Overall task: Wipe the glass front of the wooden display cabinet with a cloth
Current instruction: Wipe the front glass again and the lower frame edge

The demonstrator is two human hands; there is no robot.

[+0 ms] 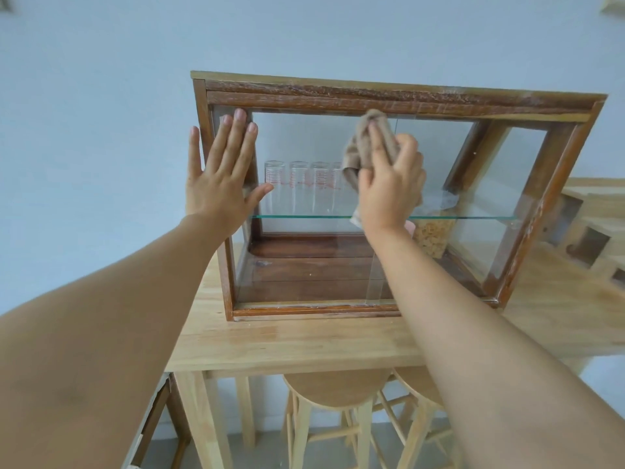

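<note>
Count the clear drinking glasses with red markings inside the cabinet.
4 visible, in a row on the glass shelf: first, second, third, fourth partly behind the brown cloth; more may be hidden.

Both bare arms are reaching up and forward, the left hand point(221, 170) lying flat and open with fingers spread and pointing up, while the right hand point(392, 187) is curling its fingers closed around a bunched-up cloth point(358, 147), index finger sticking up.
</note>
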